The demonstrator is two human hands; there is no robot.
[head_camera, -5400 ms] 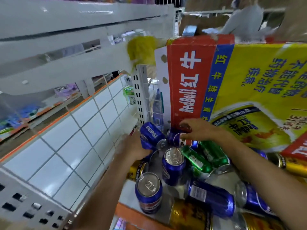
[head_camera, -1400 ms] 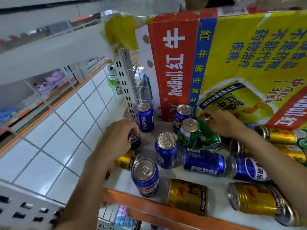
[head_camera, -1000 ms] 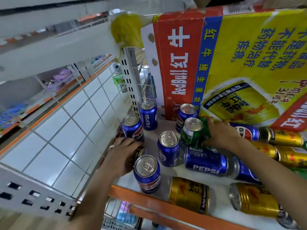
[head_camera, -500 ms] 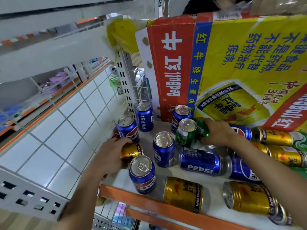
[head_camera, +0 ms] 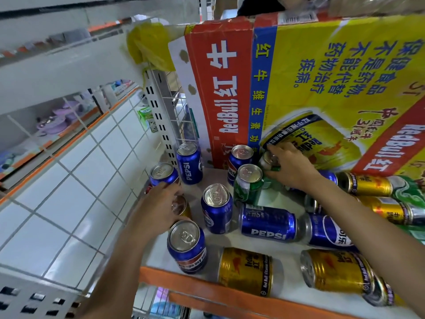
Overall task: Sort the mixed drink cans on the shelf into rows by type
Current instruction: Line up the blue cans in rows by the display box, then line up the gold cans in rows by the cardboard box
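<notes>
Your left hand [head_camera: 158,208] sits left of centre, its fingers curled round a gold can [head_camera: 181,206]. Only the can's silver top peeks out past your palm, so I cannot tell whether it stands or leans. Just above your fingertips stands the nearest Pepsi can [head_camera: 163,173].

Your right hand [head_camera: 292,168] is right of centre, well apart from the left. It is clamped on a green can [head_camera: 269,160] at the foot of the Red Bull carton [head_camera: 299,88]. Just lower left of that hand, a second green can [head_camera: 248,185] stands upright.

Between your two hands stands the middle Pepsi can [head_camera: 217,208], with the front Pepsi can [head_camera: 187,246] below it, near the shelf [head_camera: 207,288] edge. Under your right forearm, two tipped Pepsi cans [head_camera: 268,223] lie on their sides. Two fallen gold cans [head_camera: 246,270] lie along the bottom of the frame.
</notes>
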